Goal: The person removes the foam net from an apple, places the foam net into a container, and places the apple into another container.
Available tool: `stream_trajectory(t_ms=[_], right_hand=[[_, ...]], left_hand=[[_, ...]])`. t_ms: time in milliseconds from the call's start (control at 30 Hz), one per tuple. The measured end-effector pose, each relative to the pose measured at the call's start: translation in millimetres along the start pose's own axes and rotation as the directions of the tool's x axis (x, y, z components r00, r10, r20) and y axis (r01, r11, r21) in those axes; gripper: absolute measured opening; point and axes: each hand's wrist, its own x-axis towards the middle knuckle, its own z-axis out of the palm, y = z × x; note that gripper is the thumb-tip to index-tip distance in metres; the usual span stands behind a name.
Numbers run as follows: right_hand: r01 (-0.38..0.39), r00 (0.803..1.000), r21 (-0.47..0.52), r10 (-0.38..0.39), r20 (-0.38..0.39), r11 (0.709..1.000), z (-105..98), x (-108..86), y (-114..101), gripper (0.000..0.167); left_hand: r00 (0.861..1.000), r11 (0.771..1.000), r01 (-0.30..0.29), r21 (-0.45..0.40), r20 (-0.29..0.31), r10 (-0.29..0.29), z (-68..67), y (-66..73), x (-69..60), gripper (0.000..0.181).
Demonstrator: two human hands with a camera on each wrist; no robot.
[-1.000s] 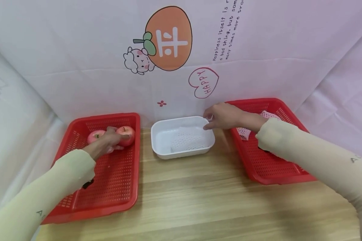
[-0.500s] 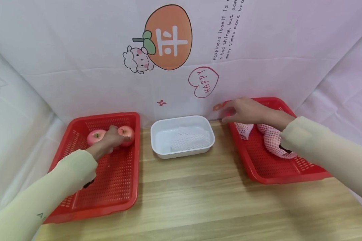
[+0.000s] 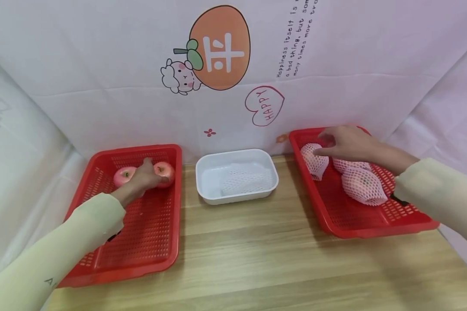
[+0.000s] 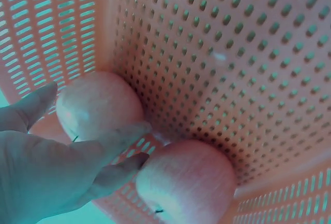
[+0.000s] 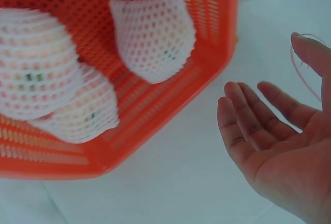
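Note:
In the left red basket (image 3: 175,224) two apples lie at the far end. My left hand (image 3: 142,175) reaches in, thumb and fingers around the right-hand apple (image 3: 164,172); the left wrist view shows this apple (image 4: 98,105) between them, a lower finger close to the other apple (image 4: 189,182). My right hand (image 3: 348,142) hovers over the far side of the right red basket (image 3: 323,211), holding nothing, its fingers (image 5: 243,120) loosely bent. Below it is a fruit in a foam net sleeve (image 3: 314,160); two more netted fruits (image 3: 362,185) lie alongside.
Between the baskets stands a white plastic tray (image 3: 208,201) with a flat foam net sleeve (image 3: 247,179) inside. All stand on a wood-grain table (image 3: 249,259). A printed white cloth (image 3: 120,77) rises directly behind them.
My right hand has moved rightward from the white tray's edge to above the right basket, uncovering the netted fruits. My left hand stays at the apple with only a slight shift.

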Motion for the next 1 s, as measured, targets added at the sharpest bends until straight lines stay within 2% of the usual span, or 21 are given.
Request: stream_trajectory(t_ms=[100,233,467,667,733,900,1000], right_hand=[[-0.036,0.999,0.012,0.036,0.002,0.999,0.0,-8.6,12.0,0.055],[-0.086,0.995,0.017,0.086,0.048,0.996,-1.7,-18.4,23.5,0.062],[-0.16,0.983,-0.052,0.163,0.079,0.986,-2.9,-34.7,40.0,0.066],[-0.258,0.959,-0.054,0.263,0.108,0.965,1.4,-49.2,51.9,0.05],[-0.275,0.952,-0.064,0.281,0.117,0.959,2.4,-53.7,55.7,0.052],[-0.285,0.946,-0.093,0.296,0.131,0.954,6.0,-65.2,65.0,0.07],[-0.3,0.942,-0.084,0.309,0.133,0.95,11.3,-71.0,69.2,0.068]], left_hand=[[1.0,0.999,-0.018,0.048,-0.008,0.018,-1.0,2.2,-2.1,0.099],[0.999,0.997,-0.022,0.074,-0.025,0.024,-2.7,4.1,-4.0,0.097],[0.997,0.996,-0.045,0.076,-0.054,0.049,-5.7,9.2,-12.1,0.096],[0.993,0.993,-0.071,0.092,-0.082,0.079,-8.9,12.3,-24.3,0.097],[0.992,0.992,-0.074,0.105,-0.09,0.083,-10.0,13.3,-28.7,0.097],[0.989,0.989,-0.085,0.122,-0.11,0.099,-12.3,15.8,-36.2,0.096],[0.985,0.987,-0.109,0.118,-0.119,0.123,-13.0,17.3,-39.0,0.096]])
